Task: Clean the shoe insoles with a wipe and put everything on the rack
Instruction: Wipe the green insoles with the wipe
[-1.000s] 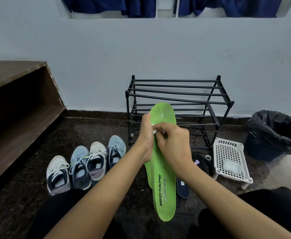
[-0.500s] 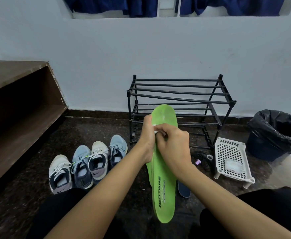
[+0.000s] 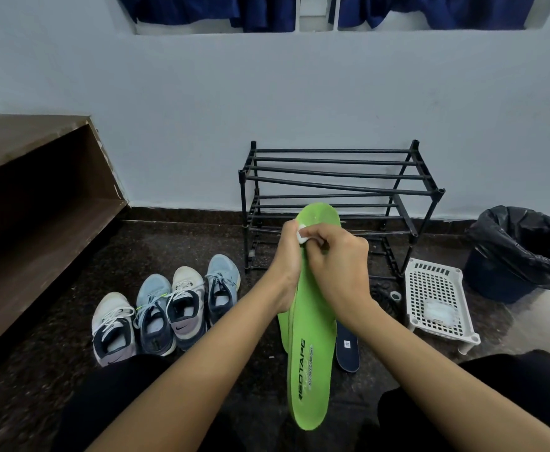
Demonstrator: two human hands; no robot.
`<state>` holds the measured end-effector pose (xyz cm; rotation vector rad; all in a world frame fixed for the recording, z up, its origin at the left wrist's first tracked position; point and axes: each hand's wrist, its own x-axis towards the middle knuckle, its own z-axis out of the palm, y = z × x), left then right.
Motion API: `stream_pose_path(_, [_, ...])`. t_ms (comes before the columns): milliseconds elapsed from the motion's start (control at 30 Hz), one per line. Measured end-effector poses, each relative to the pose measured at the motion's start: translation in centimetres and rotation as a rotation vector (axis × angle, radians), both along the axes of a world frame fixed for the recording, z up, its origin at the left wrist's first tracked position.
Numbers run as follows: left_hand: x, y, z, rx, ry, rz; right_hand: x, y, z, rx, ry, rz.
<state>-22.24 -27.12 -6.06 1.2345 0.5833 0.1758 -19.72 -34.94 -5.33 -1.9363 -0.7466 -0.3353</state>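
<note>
A long bright-green foam insole (image 3: 312, 360) is held lengthwise in front of the person. The left hand (image 3: 287, 256) grips its left edge near the far end. The right hand (image 3: 338, 265) pinches a small white wipe (image 3: 301, 235) against its top surface. A dark-blue insole (image 3: 348, 349) lies on the floor just beside it. Behind stands a black metal-bar shoe rack (image 3: 332, 177); four sneakers (image 3: 169, 308) line up at left.
</note>
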Motion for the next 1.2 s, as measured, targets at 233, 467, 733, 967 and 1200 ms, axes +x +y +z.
stream_pose_path(233, [0.3,1.7,0.4,-0.01,0.037,0.087,-1.2,0.2,-0.2,-0.025,0.014,0.095])
stream_pose_path(467, [0.4,-0.8,-0.8,-0.009,-0.027,0.004,1.0,0.1,0.6,-0.014,0.019,-0.022])
stream_pose_path(733, [0.4,1.1,-0.4,0.008,0.033,0.052,-0.9,0.1,-0.1,-0.036,0.052,0.057])
stream_pose_path(967, [0.4,0.7,-0.2,0.027,0.013,0.063,-0.4,0.1,0.2,-0.04,0.038,0.069])
stream_pose_path(1200, [0.5,-0.3,-0.7,0.022,-0.023,0.004,0.4,-0.1,0.2,-0.026,0.067,-0.02])
